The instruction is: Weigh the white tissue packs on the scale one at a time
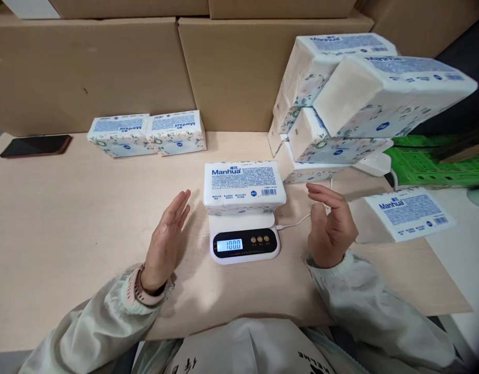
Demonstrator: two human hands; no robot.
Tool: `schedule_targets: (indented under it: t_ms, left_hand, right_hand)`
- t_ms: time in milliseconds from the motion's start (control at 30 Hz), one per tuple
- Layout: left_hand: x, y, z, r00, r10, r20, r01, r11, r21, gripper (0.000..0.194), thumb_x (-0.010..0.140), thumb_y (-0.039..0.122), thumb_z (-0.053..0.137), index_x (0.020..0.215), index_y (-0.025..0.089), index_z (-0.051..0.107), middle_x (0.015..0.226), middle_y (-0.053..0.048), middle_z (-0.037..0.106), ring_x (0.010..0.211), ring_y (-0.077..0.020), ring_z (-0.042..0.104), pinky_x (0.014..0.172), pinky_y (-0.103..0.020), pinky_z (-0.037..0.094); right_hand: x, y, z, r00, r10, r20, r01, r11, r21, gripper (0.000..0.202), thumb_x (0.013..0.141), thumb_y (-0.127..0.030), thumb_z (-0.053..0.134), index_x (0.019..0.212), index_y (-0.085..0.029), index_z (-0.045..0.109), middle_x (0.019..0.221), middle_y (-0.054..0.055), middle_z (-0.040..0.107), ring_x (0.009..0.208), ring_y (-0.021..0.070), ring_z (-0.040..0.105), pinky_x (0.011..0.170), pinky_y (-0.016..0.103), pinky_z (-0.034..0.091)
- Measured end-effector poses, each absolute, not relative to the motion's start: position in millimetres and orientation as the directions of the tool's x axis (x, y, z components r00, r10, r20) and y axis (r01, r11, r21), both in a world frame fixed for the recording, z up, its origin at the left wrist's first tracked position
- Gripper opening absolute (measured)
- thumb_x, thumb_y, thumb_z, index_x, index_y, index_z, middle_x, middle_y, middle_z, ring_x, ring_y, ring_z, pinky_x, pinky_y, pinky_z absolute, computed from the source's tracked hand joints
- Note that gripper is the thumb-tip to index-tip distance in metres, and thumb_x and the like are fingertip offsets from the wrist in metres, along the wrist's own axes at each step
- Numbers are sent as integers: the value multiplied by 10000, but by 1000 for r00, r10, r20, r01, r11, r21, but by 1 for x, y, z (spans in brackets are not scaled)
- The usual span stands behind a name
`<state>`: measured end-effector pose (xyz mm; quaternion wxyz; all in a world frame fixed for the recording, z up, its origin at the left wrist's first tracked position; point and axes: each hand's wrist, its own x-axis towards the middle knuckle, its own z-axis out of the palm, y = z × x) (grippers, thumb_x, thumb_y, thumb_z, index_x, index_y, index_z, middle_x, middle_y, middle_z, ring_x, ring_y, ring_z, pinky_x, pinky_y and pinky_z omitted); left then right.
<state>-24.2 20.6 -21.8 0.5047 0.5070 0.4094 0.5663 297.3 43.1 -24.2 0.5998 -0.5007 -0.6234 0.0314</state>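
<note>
Pack (243,186), white w/ blue "Manhua" print, sits flat on the far part of the scale (245,254), label up; its near face is just behind the black panel. Display (229,245) is lit blue & reads 100.0, w/ 3 gold btns (260,239) on its R. L hand (165,234) is raised L of the scale, open, fingers straight & slightly spread, palm turned twd the pack, touching nothing. R hand (330,226) is R of the scale, loosely open, fingers part bent, thumb up close to them; can't tell if thumb meets index, but no item shows in it & it's clear of the pack. White cord (296,224) runs from the scale's R side. Two packs of the same kind, the pair (120,136), stand end to end on the far L of the scale; phone (36,146) lies dark, farther L. Stack (352,114) of more such packs rises far R of the scale, upper ones tilted & askew. Lone pack (411,215) is R of the scale, past the R hand, label up. Green crate (430,166) is farther R, beyond the lone one. Brown boxes (87,72) line the far side of the table (107,218), behind the scale. Pink band (136,288) on L wrist; both sleeves (95,317) pale, gathered at the cuffs.
</note>
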Motion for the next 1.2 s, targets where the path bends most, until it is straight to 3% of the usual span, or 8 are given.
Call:
schedule_targets:
  t_ms: [100, 300, 533, 767, 1200]
  left_hand:
    - [-24, 21, -23, 26, 984, 176, -149, -171, 974, 543, 1097, 635, 461, 1553, 391, 625, 1702, 8, 490, 1667, -280, 328, 1409, -526, 219]
    - [-24, 21, -22, 38, 975, 218, -115, -212, 970, 520, 1116, 608, 432, 1556, 403, 621, 1697, 23, 497, 1658, -264, 350, 1397, -488, 266]
    - [-23, 21, -21, 31, 976, 214, -120, -209, 970, 527, 1093, 641, 481, 1527, 393, 650, 1675, 8, 527, 1645, -286, 379, 1397, -514, 268]
    - [-22, 22, -20, 8, 984, 178, -172, -174, 970, 568, 1072, 698, 462, 1494, 386, 681, 1660, 5, 546, 1643, -286, 383, 1392, -527, 275]
    - [-20, 24, -18, -11, 988, 153, -196, -152, 969, 573, 1062, 724, 465, 1445, 381, 717, 1633, -3, 576, 1622, -284, 422, 1386, -522, 296]
  right_hand:
    - [294, 39, -22, 205, 672, 712, 608, 482, -631, 174, 1014, -260, 624, 1141, -289, 739, 1238, 73, 796, 1195, 301, 761, 1083, 620, 599]
    - [292, 38, -19, 220, 678, 701, 584, 484, -652, 226, 1021, -278, 623, 1225, -276, 720, 1267, 90, 786, 1236, 302, 749, 1105, 615, 605]
    - [293, 37, -17, 205, 645, 736, 587, 521, -620, 182, 1015, -238, 632, 1104, -316, 769, 1228, 41, 793, 1144, 274, 771, 1067, 584, 620]
    - [297, 41, -25, 211, 635, 743, 576, 534, -619, 349, 1003, -248, 635, 1340, -299, 705, 1301, 66, 777, 1186, 299, 769, 1069, 610, 611]
    - [291, 33, -20, 235, 726, 646, 490, 485, -724, 337, 1105, -369, 462, 1260, -349, 760, 1294, 60, 782, 1286, 342, 718, 1133, 640, 556]
